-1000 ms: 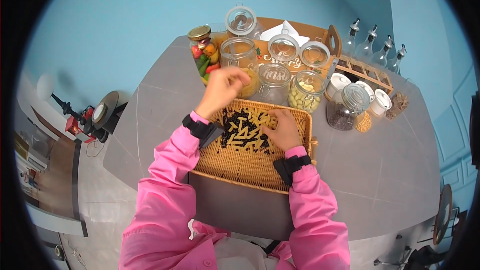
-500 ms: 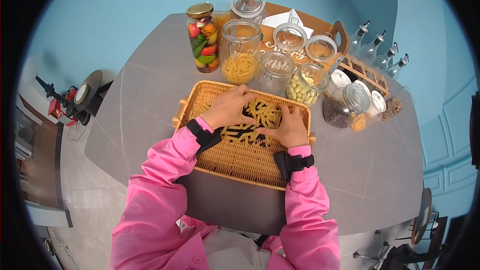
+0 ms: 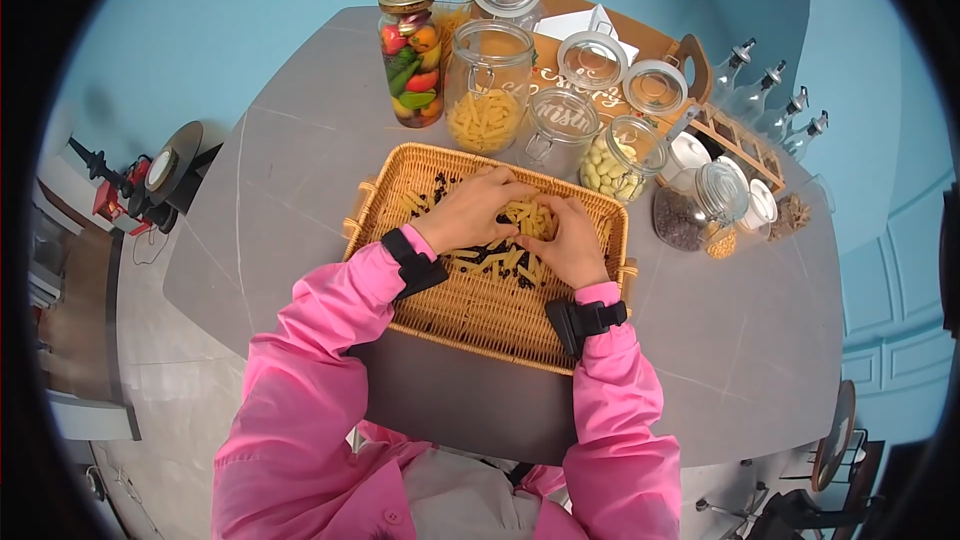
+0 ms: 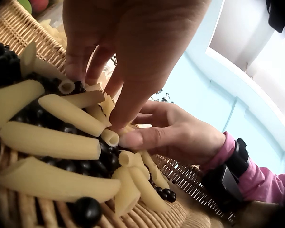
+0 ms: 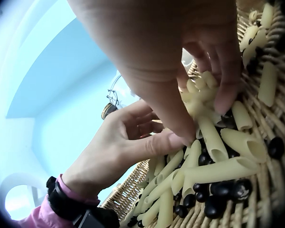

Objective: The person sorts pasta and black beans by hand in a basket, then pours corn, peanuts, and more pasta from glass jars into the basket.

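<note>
Within the wicker basket (image 3: 470, 323), the left hand (image 3: 470, 211) and right hand (image 3: 574, 244) cup a small heap of tube pasta (image 3: 532, 217) between them, fingers curved round it and thumbs close together. In the left wrist view, the left hand (image 4: 133, 47) points its fingers down into the pasta (image 4: 50, 140), and shiny black beans (image 4: 87, 211) lie among the tubes. The right wrist view has the right hand's (image 5: 152, 52) fingers and thumb around pasta tubes (image 5: 211, 137), facing the left hand (image 5: 107, 147).
Behind the basket stand a jar of colourful vegetables (image 3: 410, 70), an open jar part filled with pasta (image 3: 484, 120), a lidded glass jar (image 3: 560, 125) and a jar of pale pieces (image 3: 612, 170). A dark-filled jar (image 3: 680, 220) and glass bottles (image 3: 780, 120) are at the right.
The left hand has come down from near the pasta jar into the basket. Both hands have closed in around the pasta and drawn nearer each other. The head view has shifted.
</note>
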Available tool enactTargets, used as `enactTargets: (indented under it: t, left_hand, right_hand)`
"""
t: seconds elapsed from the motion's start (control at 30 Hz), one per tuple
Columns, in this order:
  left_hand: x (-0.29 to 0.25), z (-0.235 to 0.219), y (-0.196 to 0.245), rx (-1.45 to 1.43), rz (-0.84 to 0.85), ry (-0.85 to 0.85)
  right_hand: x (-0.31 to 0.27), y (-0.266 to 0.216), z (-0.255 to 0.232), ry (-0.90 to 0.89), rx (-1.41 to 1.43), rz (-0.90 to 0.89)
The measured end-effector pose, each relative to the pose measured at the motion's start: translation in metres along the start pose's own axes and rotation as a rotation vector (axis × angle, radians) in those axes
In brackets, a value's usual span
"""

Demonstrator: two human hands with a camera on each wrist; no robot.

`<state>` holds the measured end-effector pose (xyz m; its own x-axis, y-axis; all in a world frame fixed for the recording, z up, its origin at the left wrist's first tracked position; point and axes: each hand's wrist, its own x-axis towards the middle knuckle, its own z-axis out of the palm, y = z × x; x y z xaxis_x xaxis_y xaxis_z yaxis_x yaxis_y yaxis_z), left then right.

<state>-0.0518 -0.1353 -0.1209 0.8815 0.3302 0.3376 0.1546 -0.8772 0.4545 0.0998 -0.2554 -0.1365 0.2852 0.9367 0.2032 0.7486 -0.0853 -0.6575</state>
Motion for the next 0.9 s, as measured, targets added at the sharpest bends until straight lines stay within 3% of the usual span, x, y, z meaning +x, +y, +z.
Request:
enactTargets:
  t: [0.17,0.3,0.6,0.67,0.9]
  left_hand:
    - [0.002,-0.001,0.002,-0.058,0.022,0.014]
    - [0.003,0.005,-0.004,-0.040,0.076,0.070]
    - [0.004,0.000,0.008,-0.147,-0.052,0.024]
    - [0.004,0.006,0.003,-0.138,0.073,0.129]
    - [0.004,0.010,0.003,-0.149,0.064,0.158]
  right_hand:
    - [0.001,0.001,0.004,0.067,0.054,-0.114]
    - [0.003,0.004,0.008,0.076,0.122,-0.073]
    - [0.005,-0.002,0.008,0.114,0.215,-0.060]
    - [0.005,-0.006,0.007,0.118,0.271,-0.070]
    - [0.005,-0.009,0.006,0.095,0.306,-0.038]
